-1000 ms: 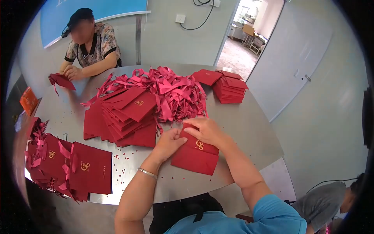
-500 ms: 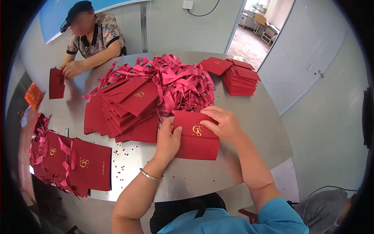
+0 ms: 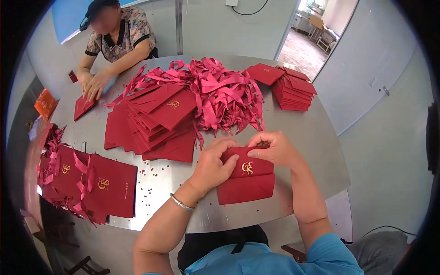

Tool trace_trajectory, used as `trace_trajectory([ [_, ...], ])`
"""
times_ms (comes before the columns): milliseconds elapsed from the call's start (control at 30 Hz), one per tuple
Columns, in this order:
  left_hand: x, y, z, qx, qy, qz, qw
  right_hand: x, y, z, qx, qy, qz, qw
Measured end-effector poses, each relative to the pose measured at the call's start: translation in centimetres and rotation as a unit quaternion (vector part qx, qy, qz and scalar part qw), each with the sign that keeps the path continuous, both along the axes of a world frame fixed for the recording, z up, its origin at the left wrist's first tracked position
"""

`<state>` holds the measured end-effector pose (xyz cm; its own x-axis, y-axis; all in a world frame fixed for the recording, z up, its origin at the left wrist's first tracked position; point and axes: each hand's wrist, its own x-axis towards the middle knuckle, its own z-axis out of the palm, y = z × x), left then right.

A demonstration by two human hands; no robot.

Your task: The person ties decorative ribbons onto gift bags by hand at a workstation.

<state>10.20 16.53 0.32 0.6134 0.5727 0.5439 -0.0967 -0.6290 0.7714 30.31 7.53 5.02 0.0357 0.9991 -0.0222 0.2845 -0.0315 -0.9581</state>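
A dark red paper gift bag (image 3: 246, 189) with gold letters is held in front of me, a fold line running across its middle. My left hand (image 3: 216, 162) is closed on its upper left part, thumb on the front near the lettering. At the upper right edge, the bent fingers and thumb of my right hand (image 3: 273, 149) pinch the bag's top. Some of the fingertips are hidden behind the bag. Beyond my hands lies a heap of pink-red ribbons (image 3: 215, 91), with a fanned pile of flat red bags (image 3: 158, 117) to its left.
A stack of red bags (image 3: 293, 91) stands at the back right. Bags with ribbon handles (image 3: 103, 183) lie at the left edge. Small red dots are scattered on the metal table (image 3: 316, 151). Across it, a co-worker (image 3: 123, 36) presses on a red bag (image 3: 84, 108).
The held bag has come nearer and slightly right, both hands moving with it along its top edge. The co-worker's bag has gone from upright to lying on the table.
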Motion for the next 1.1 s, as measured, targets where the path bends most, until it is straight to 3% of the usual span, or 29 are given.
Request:
trace_trajectory([
  [167,-0.1,0.1,0.2,-0.035,-0.010,-0.009,0.999,0.4,-0.1,0.2,-0.009,-0.037,0.011,0.999],
  [233,0.0,0.6,-0.4,-0.189,-0.052,-0.075,0.978,1.5,-0.5,1.0,-0.051,-0.022,0.052,0.997],
  [267,-0.2,0.9,-0.5,-0.194,-0.051,-0.077,0.977,2.0,-0.6,1.4,-0.088,-0.007,0.095,0.992],
  [367,-1.1,1.5,0.8,-0.435,-0.031,-0.157,0.886,3.0,-0.3,0.4,-0.060,0.058,0.184,0.979],
  [400,-1.2,1.7,0.8,-0.437,-0.031,-0.158,0.885,3.0,-0.3,0.3,-0.061,0.058,0.183,0.980],
  [467,-1.3,2.0,0.7,-0.519,-0.054,-0.188,0.832,2.9,-0.1,0.1,-0.025,0.105,0.246,0.963],
  [600,-1.4,2.0,0.8,-0.547,-0.059,-0.199,0.811,2.4,0.1,0.4,0.020,0.124,0.272,0.954],
  [700,-1.4,2.0,0.7,-0.553,-0.069,-0.186,0.809,1.7,0.5,0.2,0.071,0.069,0.227,0.969],
  [767,-1.4,1.8,0.7,-0.391,0.007,-0.121,0.913,1.4,0.8,-0.6,0.072,0.046,0.227,0.970],
  [800,-1.4,2.0,0.7,-0.390,0.007,-0.121,0.913,1.3,1.0,-1.0,0.073,0.046,0.227,0.970],
  [867,-1.5,2.6,0.5,-0.167,0.008,-0.074,0.983,1.2,1.2,-1.5,0.048,0.048,0.174,0.982],
  [900,-1.6,2.7,0.7,-0.166,0.007,-0.074,0.983,1.1,1.4,-1.8,0.048,0.046,0.175,0.982],
  [967,-1.9,2.8,1.2,0.053,0.037,-0.037,0.997,1.0,1.6,-2.5,0.027,0.047,0.159,0.986],
  [1100,-1.8,1.4,1.6,0.113,0.125,-0.015,0.986,-0.6,2.0,-3.7,0.039,-0.015,0.143,0.989],
])
